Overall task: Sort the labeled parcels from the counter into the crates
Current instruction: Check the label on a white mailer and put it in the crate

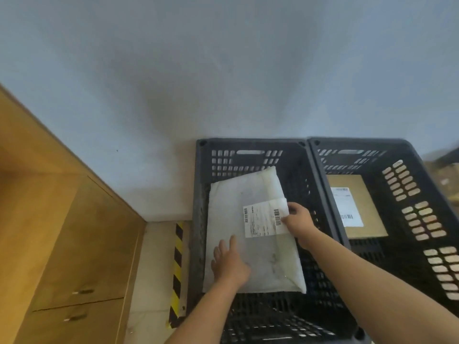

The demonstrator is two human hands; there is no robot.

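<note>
In the left dark crate [198, 219], your white padded parcel [250, 234] lies tilted. Your left hand [229, 264] rests flat and spread on its near corner; your right hand [299, 220] pinches its right edge beside the barcode label [264, 218]. A brown parcel [357, 207] lies in the right crate [422, 219].

Both crates [248, 155] look like dark matt perforated plastic; the white mailer [248, 194] smooth plastic, paper label [263, 219]; beside them, a matt wooden cabinet [74, 232].
</note>
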